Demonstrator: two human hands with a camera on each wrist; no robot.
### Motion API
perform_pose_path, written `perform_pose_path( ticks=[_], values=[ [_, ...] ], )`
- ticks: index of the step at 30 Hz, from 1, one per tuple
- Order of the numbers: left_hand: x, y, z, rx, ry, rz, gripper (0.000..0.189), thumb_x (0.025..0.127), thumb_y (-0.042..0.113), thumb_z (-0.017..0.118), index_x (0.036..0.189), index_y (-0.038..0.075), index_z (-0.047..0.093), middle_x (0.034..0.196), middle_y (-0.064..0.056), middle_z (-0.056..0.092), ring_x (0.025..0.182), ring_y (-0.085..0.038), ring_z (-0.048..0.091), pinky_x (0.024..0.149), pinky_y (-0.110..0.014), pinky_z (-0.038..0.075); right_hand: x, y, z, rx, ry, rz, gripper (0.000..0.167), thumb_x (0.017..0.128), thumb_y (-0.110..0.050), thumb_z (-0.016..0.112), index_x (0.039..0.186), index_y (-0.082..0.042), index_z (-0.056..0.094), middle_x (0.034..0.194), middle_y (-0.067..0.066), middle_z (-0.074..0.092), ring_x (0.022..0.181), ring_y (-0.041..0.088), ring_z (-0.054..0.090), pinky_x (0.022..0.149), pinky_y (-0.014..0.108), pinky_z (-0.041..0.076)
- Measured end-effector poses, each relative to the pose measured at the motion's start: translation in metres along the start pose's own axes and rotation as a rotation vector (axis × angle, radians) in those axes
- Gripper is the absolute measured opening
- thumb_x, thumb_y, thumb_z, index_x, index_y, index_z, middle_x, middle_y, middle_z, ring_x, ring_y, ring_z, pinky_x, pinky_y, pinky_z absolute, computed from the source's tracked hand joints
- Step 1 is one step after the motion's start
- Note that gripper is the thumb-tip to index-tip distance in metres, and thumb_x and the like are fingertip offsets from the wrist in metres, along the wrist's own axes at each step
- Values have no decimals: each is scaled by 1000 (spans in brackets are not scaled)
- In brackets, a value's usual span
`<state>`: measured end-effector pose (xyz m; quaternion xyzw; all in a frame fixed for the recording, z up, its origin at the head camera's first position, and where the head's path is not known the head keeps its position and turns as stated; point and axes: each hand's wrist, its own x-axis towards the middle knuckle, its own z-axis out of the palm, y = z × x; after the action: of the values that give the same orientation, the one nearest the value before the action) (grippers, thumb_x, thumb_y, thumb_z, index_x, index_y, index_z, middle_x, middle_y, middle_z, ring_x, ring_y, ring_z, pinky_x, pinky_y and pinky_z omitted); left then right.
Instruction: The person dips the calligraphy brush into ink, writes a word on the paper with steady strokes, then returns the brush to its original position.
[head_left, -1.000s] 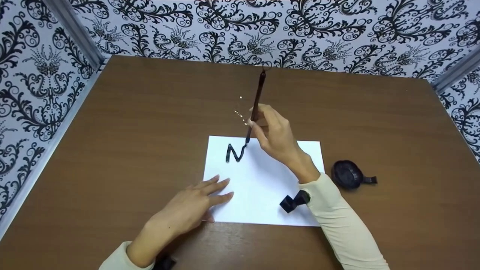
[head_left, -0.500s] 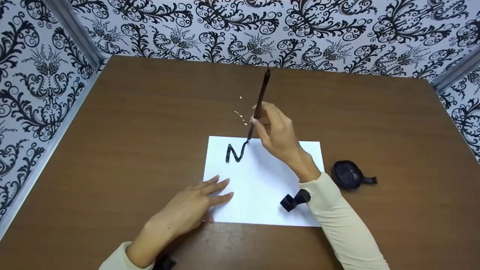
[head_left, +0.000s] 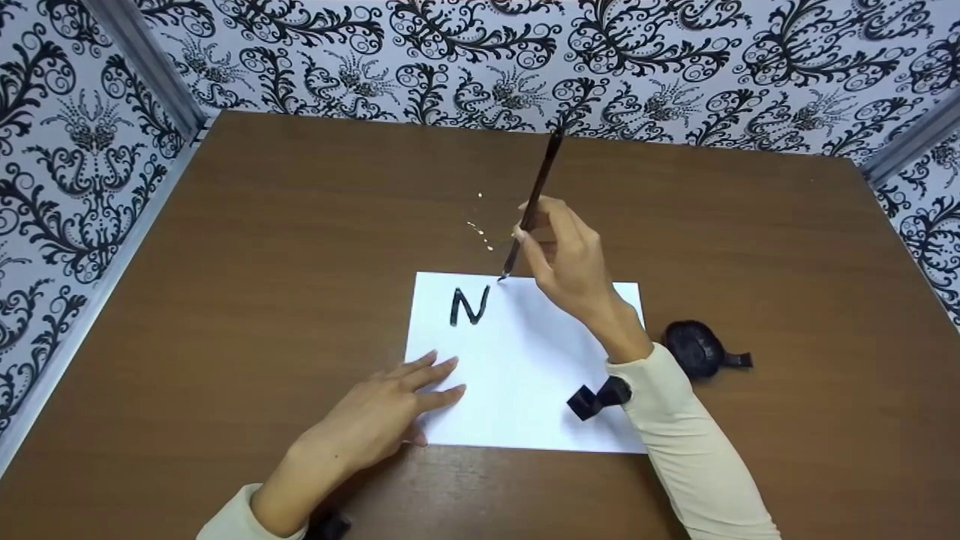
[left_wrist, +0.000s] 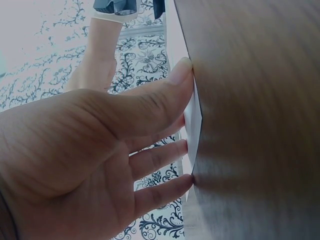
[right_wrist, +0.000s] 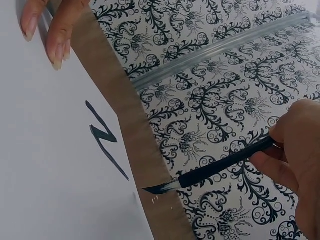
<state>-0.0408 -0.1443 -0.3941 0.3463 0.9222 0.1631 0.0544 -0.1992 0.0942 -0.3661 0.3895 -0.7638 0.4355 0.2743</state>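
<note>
My right hand (head_left: 577,262) pinches a dark-handled brush (head_left: 541,176) between thumb and fingers, handle leaning up and away. In the right wrist view its ink-darkened bristles (right_wrist: 161,188) point at the paper's far edge and look lifted slightly off the sheet. Black strokes shaped like an N (head_left: 470,306) mark the upper left of the white paper (head_left: 517,382). With fingers spread, my left hand (head_left: 379,416) rests on the sheet's lower left corner. The left wrist view shows its thumb (left_wrist: 181,72) at the paper's edge, which lifts a little from the table.
A small black dish with a short handle (head_left: 696,349) stands right of the paper on the brown wooden table (head_left: 225,300). Pale specks (head_left: 480,234) dot the table beyond the sheet. Black-and-white patterned walls (head_left: 480,60) border the table's back and sides.
The brush has finished the N's right upstroke and come off it. My right hand has moved up and to the right with the brush. The left hand has stayed in place.
</note>
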Motion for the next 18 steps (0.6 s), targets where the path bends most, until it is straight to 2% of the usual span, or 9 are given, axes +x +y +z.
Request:
perform_pose_path(
  ticks=[7,14,18],
  values=[
    [0,0,0,-9,-12,-7,62,78,19,76,136,18,55,149,-6,39,136,-31,35,89,-62,44,-2,1,2,9,-22,-15,22,90,4,61,110,7,53,94,17,60,84,20,67,68,25,56],
    [0,0,0,9,-2,7,63,77,12,78,136,17,56,148,-7,41,135,-31,37,94,-57,43,-2,0,2,10,-31,-34,23,90,5,60,112,7,52,95,15,60,86,21,66,68,22,55],
    [0,0,0,-5,-3,3,63,77,12,77,136,17,56,148,-7,41,135,-32,36,93,-59,42,-3,0,5,19,-19,-25,23,90,5,60,111,6,53,95,15,60,85,20,66,68,22,55]
  ],
)
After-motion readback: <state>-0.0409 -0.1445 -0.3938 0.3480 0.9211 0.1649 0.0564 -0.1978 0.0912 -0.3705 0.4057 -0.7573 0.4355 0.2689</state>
